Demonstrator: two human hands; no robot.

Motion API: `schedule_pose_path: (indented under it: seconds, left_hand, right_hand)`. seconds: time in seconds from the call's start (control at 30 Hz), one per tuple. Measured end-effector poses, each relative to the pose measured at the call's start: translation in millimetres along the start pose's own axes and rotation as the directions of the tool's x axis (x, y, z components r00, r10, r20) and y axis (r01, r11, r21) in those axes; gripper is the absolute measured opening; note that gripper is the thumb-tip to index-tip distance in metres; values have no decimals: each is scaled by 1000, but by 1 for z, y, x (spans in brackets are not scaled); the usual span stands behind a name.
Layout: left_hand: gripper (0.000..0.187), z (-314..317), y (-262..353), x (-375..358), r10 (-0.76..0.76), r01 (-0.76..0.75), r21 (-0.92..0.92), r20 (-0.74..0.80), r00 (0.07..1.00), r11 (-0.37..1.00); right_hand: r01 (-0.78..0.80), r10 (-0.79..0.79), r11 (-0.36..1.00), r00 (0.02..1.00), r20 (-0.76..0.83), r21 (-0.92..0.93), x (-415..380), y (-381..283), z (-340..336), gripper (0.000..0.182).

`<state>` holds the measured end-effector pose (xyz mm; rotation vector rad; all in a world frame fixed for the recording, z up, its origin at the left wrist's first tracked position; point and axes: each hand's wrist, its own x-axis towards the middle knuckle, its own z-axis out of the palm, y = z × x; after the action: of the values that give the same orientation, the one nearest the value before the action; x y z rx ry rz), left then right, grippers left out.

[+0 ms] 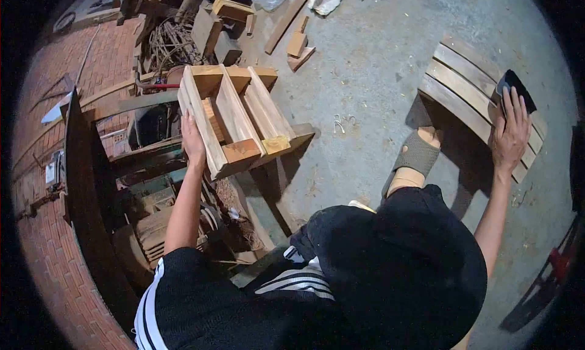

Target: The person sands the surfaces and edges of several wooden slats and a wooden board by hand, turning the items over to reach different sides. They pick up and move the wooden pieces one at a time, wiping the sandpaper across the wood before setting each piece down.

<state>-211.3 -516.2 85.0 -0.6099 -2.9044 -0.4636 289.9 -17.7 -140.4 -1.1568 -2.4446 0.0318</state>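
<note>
My left hand (192, 139) is closed on the near-left edge of a pale slatted wooden frame (244, 115). The frame lies tilted, with long slats, crosspieces and open gaps showing; some of my fingertips are hidden by the wood. On the right, a second slatted wooden piece (460, 82) with a curved top stands on the floor. My right hand (513, 127) is over its far-right end. The fingers of that hand lie over a dark, curved sheet (512, 82), whose material I cannot make out.
A foot in a grey open-toed wrap (417, 152) stands between the two wooden pieces. Wood offcuts (297, 45) lie on the concrete floor (365, 75) at the top. Bundled sticks (177, 42) and a dark metal frame (91, 185) with machinery occupy the left, beside a brick floor (58, 277).
</note>
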Motion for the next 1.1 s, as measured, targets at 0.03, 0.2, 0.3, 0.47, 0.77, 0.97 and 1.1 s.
schedule_pose_path:
  seconds: [0.03,0.2,0.3,0.47,0.77,0.97,1.1]
  left_hand:
    - [58,0,-1,1,10,-9,-18,17,1000,1000]
    - [56,-2,-1,2,20,-20,29,31,999,999]
    - [55,-3,-10,5,76,-79,148,29,997,986]
    - [54,-12,30,7,404,-424,259,130,906,868]
    - [55,-41,22,19,148,-207,191,282,948,959]
    - [56,-17,75,67,436,-473,749,271,858,465]
    - [54,61,197,65,736,-799,363,330,591,479]
  right_hand:
    - [0,0,1000,1000,0,3,0,0,-2,54]
    - [-35,36,997,999,-16,75,1,-3,-4,62]
    - [-45,45,999,999,5,26,-1,-2,-2,61]
    - [-56,56,997,998,10,45,0,-2,-4,62]
    - [-55,53,997,998,25,61,1,-6,-6,65]
    - [-61,61,998,998,30,9,3,-12,-16,64]
    - [-68,67,995,998,22,66,7,-13,-18,63]
